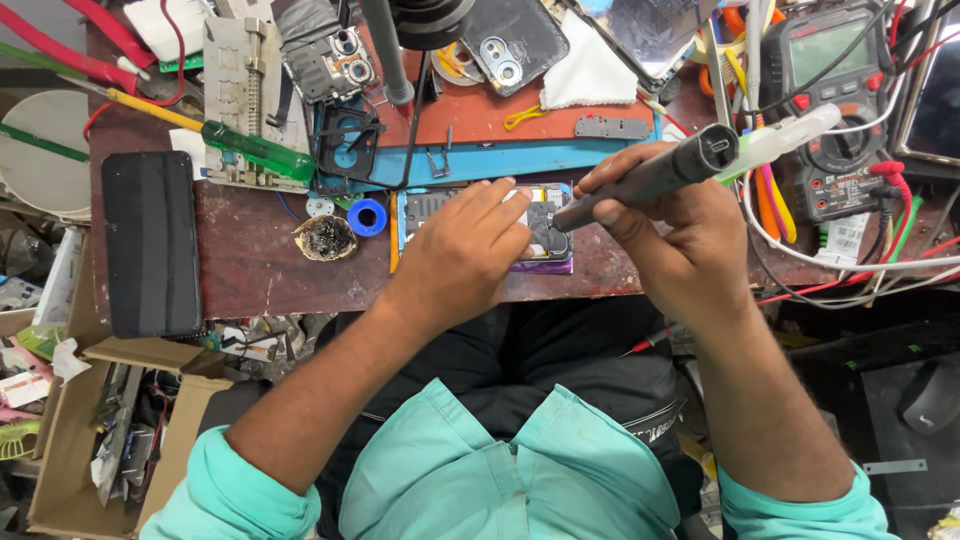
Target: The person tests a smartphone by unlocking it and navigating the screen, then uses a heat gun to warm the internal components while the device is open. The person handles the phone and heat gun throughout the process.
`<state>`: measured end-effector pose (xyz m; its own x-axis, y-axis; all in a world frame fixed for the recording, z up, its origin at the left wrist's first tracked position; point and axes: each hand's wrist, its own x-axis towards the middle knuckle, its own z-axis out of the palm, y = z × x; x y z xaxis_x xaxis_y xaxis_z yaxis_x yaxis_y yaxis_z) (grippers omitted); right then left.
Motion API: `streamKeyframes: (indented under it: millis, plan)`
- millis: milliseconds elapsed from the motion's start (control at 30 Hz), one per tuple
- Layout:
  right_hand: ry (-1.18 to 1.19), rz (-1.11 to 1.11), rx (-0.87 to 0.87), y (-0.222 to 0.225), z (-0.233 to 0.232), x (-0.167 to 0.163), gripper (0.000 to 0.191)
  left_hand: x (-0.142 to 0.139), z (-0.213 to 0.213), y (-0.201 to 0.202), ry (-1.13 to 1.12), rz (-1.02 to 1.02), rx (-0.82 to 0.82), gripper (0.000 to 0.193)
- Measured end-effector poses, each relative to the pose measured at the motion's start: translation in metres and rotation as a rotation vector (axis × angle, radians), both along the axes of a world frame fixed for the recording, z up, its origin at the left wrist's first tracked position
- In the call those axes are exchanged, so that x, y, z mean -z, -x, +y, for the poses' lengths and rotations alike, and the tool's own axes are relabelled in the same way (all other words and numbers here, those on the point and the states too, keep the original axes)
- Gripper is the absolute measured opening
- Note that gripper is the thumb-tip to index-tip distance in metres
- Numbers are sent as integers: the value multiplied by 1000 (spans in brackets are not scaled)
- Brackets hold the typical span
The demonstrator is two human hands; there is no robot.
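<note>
Cardboard box [60,480] holds scraps, while left hand [465,250] presses flat on phone [545,230] and right hand [660,215] grips driver [650,178].

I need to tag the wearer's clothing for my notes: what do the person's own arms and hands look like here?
Both arms wear turquoise sleeves pushed up above the elbow, forearms bare. The left hand and right hand are bare: no gloves, rings, watch or wristbands visible.

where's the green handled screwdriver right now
In the head view, the green-handled screwdriver lies upper left on the workbench, left of the left hand, beside the black phone.
</note>
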<state>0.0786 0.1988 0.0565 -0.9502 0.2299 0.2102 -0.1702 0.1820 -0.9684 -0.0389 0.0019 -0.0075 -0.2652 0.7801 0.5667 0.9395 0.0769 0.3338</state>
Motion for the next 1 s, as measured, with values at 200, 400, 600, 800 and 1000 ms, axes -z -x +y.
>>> streamKeyframes:
  millis: [200,400,600,800,1000]
  plan:
    - [-224,60,69,-1,-4,4,24,1,6,-12,-27,-1,-125,17]
    - [-185,82,85,-2,-4,8,20,4,11,-22,-53,-58,-232,14]
    - [-149,95,84,-5,-2,11,20,5,5,-22,-72,-67,-201,16]
    - [14,191,92,-11,1,12,23,7,5,-24,-66,-13,-201,18]
    - [173,177,46,-11,-9,18,24,8,4,-23,-68,-12,-183,20]
